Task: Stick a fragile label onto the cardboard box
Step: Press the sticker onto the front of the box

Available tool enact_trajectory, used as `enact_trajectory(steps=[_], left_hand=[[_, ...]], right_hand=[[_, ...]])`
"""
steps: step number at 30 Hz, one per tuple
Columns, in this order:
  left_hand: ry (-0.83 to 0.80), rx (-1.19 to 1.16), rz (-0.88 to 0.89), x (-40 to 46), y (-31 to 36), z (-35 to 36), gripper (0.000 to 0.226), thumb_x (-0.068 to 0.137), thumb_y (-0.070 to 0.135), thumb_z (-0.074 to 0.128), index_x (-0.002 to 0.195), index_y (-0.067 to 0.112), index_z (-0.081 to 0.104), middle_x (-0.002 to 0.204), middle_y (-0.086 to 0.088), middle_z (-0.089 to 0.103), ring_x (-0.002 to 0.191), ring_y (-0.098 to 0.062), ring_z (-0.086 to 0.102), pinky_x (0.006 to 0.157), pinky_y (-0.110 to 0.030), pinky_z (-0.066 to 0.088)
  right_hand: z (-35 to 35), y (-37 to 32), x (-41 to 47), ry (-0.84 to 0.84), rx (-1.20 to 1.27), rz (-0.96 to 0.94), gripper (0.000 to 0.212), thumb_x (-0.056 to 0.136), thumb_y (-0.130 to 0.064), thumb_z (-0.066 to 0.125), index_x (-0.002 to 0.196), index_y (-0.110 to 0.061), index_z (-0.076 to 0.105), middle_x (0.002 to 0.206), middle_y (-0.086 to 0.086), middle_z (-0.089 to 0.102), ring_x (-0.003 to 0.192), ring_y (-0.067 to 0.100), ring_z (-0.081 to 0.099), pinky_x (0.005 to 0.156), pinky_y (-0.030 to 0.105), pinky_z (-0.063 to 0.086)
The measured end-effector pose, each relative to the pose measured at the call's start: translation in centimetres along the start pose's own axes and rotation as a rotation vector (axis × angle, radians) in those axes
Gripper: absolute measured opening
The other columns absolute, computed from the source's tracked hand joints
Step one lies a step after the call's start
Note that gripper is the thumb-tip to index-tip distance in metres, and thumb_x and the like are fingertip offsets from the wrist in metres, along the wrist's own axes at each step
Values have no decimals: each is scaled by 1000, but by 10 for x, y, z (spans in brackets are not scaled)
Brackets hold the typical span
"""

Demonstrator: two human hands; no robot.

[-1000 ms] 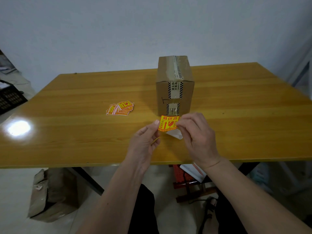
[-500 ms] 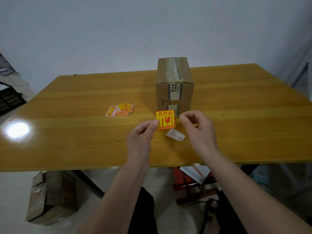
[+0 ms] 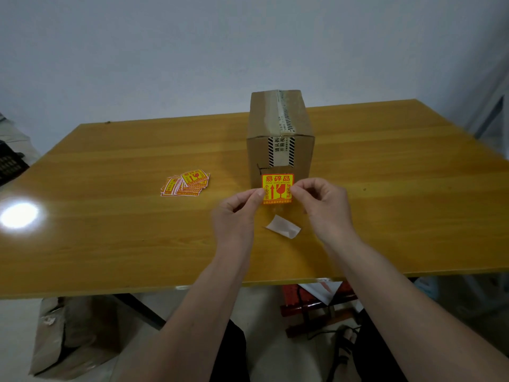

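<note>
Label now between both hands

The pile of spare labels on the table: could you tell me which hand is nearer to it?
Left. The left hand is just right of the pile of spare labels, pinching the fragile label; the right hand pinches the label's far edge.

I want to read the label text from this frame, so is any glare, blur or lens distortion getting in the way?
Head view: strong glare spot on the table at far left, well away from the fragile label; the label's large characters are legible, its small print soft; wide-angle bending curves the table edges and tilts the cardboard box.
</note>
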State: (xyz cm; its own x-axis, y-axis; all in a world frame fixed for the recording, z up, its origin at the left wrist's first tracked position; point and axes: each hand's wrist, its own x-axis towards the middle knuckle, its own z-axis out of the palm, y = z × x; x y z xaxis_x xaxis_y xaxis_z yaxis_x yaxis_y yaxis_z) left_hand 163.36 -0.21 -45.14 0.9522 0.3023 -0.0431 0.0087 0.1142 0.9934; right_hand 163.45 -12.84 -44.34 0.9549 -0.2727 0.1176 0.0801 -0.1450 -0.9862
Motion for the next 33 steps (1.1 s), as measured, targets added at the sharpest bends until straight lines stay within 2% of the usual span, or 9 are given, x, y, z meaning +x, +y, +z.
enact_trajectory(steps=[3,8,10,12,16,22,24,27,33], left_hand=[[122,5,40,7,2,10,8,79,18,73,77,26,74,78,11,71,71,6,65,65,-6,46],[211,57,82,24,-1,16,14,79,22,73,76,35,68,96,3,70,91,-8,64,79,-20,51],[210,175,119,29,-1,19,17,79,26,72,93,35,67,112,1,62,98,-10,57,87,-28,50],[204,234,134,33,0,24,41,79,29,72,118,29,58,123,2,53,104,-8,49,91,-29,47],[155,243,167,39,1,32,68,74,31,76,133,27,43,128,7,49,116,-7,46,101,-37,45],[114,222,181,44,-4,37,68,73,28,78,132,29,46,124,13,51,119,-7,47,102,-40,44],[103,203,173,44,-4,39,65,72,27,78,130,30,48,124,12,53,119,-7,48,102,-40,44],[103,183,163,45,-4,40,61,73,26,78,127,30,50,123,9,56,118,-8,49,102,-39,44],[112,166,151,49,-1,40,59,73,25,78,126,27,52,125,5,57,116,-8,51,100,-36,46]], right_hand=[[1,1,11,96,-38,-40,20,83,-16,66,68,-28,62,97,2,59,85,10,54,72,17,44],[-4,10,22,175,-76,-32,16,84,-19,66,72,-29,62,104,1,49,82,7,49,65,6,41],[-4,14,24,149,-86,-30,13,85,-18,64,75,-27,63,104,3,47,82,4,48,65,2,40],[-3,15,28,136,-97,-43,16,86,-17,63,74,-28,61,105,4,45,82,3,48,65,-1,38],[-1,15,36,155,-145,-106,23,84,-17,66,68,-32,59,114,0,37,112,16,41,92,20,38],[2,12,38,117,-129,-139,24,81,-20,68,66,-36,59,145,-3,28,135,19,24,107,39,32],[2,11,41,79,-93,-133,19,83,-18,66,69,-31,62,141,-3,34,131,15,31,101,27,36],[4,11,42,82,-71,-116,13,85,-14,64,75,-23,63,125,-1,43,116,7,39,74,-6,32],[6,11,46,124,-43,-148,23,86,-13,62,71,-31,59,112,2,49,108,14,50,73,5,40]])
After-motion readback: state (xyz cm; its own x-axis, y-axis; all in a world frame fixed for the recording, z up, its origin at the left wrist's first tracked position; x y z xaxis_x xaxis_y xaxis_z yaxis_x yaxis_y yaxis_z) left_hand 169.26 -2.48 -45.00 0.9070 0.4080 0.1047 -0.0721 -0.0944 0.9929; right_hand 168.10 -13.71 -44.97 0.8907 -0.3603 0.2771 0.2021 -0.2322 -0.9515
